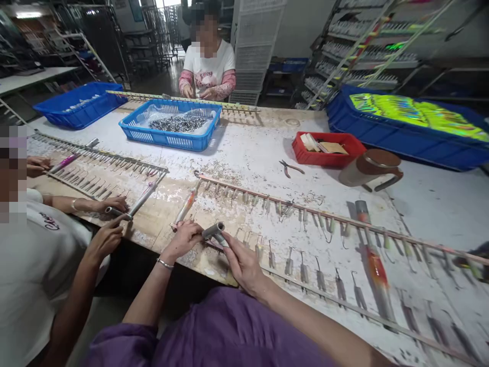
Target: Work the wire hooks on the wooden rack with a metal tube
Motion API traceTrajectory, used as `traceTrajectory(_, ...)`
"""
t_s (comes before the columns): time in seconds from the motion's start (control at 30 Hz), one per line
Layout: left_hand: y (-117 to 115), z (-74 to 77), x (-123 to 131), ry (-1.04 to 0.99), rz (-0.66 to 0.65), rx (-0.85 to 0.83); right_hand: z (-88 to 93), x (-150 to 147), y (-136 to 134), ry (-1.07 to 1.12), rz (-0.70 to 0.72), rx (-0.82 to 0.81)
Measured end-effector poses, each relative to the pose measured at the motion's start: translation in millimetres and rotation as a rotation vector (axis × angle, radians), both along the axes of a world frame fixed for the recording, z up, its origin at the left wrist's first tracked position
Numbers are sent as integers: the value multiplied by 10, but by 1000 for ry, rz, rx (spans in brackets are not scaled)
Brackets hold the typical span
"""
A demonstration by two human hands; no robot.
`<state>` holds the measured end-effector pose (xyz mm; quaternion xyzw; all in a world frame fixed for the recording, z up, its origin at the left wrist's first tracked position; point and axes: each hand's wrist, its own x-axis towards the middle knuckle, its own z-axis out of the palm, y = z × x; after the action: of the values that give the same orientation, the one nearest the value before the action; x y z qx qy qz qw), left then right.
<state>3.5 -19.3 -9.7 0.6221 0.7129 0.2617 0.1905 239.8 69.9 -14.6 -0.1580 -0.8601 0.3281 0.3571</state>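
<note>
My left hand (186, 236) and my right hand (241, 260) meet near the table's front edge. Both are closed on a short grey metal tube (214, 231) at the end of a long rack frame (344, 219). The frame is two thin rails with several hanging metal clips (303, 270) along them. It stretches from my hands to the right across the paint-speckled table (260, 153). A bracelet sits on my left wrist. My purple sleeves fill the bottom of the view.
A person at my left holds a similar rack (99, 168). Another person sits at the far side behind a blue basket (171, 125) of small metal parts. Pliers (290, 167), a red tray (328, 150), a tipped brown-lidded jug (370, 171) and blue crates (405, 130) lie further off.
</note>
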Motion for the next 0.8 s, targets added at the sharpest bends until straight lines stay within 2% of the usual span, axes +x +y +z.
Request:
traceTrajectory(0.13, -1, -2, -3, 3, -9, 7, -3, -1, 7, -87, 31, 30)
traceTrajectory(0.27, -4, 18, 0, 3, -19, 22, -11, 0, 15, 3, -23, 24)
traceTrajectory(0.4, -10, 28, 1, -13, -35, 28, 8, 8, 58, -89, -13, 10)
traceTrajectory(0.53, -5, 11, -6, 9, -33, 31, 51, 32, 86, -23, -54, -38)
traceTrajectory(0.7, -2, 16, -1, 1, -29, 34, 18, 65, 90, -128, -24, 210)
traceTrajectory(0.8, -5, 35, 11, -14, -35, 42, 15, 97, 94, -108, -39, 248)
